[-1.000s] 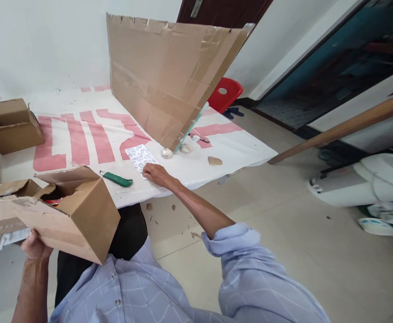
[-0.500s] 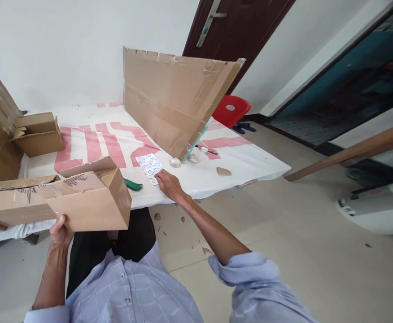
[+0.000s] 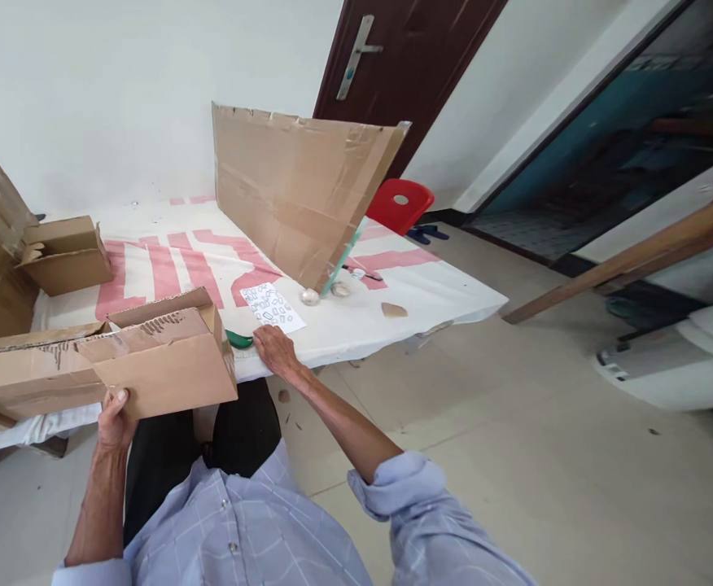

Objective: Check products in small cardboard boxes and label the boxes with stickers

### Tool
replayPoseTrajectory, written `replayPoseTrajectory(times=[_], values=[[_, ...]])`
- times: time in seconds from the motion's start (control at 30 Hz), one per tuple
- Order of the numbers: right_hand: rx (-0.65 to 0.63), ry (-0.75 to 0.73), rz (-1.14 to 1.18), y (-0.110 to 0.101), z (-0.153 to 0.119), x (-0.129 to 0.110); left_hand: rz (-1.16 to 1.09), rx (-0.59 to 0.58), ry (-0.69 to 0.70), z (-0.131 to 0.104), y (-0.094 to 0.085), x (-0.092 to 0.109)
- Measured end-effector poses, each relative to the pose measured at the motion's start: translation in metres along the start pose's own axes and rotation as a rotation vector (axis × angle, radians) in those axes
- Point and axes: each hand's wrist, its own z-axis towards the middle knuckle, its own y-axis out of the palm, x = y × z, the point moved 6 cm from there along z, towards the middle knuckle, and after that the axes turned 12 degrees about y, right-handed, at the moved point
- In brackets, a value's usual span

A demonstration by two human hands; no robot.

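My left hand (image 3: pixel 115 417) grips the lower left side of a cardboard box (image 3: pixel 173 376), thumb on its front face. The box is tilted at the table's front edge, flaps up. My right hand (image 3: pixel 276 350) is at the table edge with bent fingers. Its fingertips meet the right end of a small green object (image 3: pixel 238 340), perhaps a tool handle, partly behind the box. Whether the fingers close on it is hidden. Just behind the hand lies a white sheet (image 3: pixel 289 317) printed with small outlined shapes.
A large cardboard panel (image 3: pixel 295 187) stands on the cloth-covered table (image 3: pixel 454 293). Near its foot are two pale round lumps (image 3: pixel 310 297) and a cardboard scrap (image 3: pixel 394 310). More boxes (image 3: pixel 63 260) stand left. A red chair (image 3: pixel 400 205) is behind; a wooden post (image 3: pixel 625 256) slants at right.
My right hand has moved left from the printed sheet to the green object. The sheet has turned and shifted right. My left hand still holds the box, and the view has shifted slightly.
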Motion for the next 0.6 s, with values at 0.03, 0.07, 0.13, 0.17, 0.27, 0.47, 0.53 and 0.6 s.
replayPoseTrajectory(times=[0.03, 0.07, 0.13, 0.17, 0.27, 0.47, 0.53, 0.6], values=[[0.002, 0.006, 0.012, 0.000, 0.001, 0.001, 0.004, 0.004, 0.000, 0.000, 0.000, 0.000], [0.003, 0.011, 0.027, 0.000, 0.001, 0.003, 0.008, 0.010, 0.000, -0.001, 0.001, 0.000], [0.004, 0.016, 0.067, -0.001, 0.001, 0.004, 0.020, 0.013, 0.000, -0.002, 0.003, 0.000], [0.003, 0.016, 0.094, -0.003, 0.001, 0.004, 0.030, 0.008, 0.000, -0.003, 0.004, 0.000], [-0.018, -0.011, 0.186, -0.008, -0.002, -0.005, 0.065, -0.010, 0.003, -0.004, 0.009, 0.001], [-0.333, -0.188, 0.937, -0.021, -0.024, -0.052, 0.144, -0.104, 0.057, -0.001, 0.018, 0.011], [-0.389, -0.190, 1.029, -0.023, -0.031, -0.059, 0.179, -0.170, 0.060, -0.001, 0.020, 0.016], [-0.425, -0.158, 1.056, -0.021, -0.035, -0.059, 0.244, -0.244, 0.057, -0.002, 0.021, 0.021]])
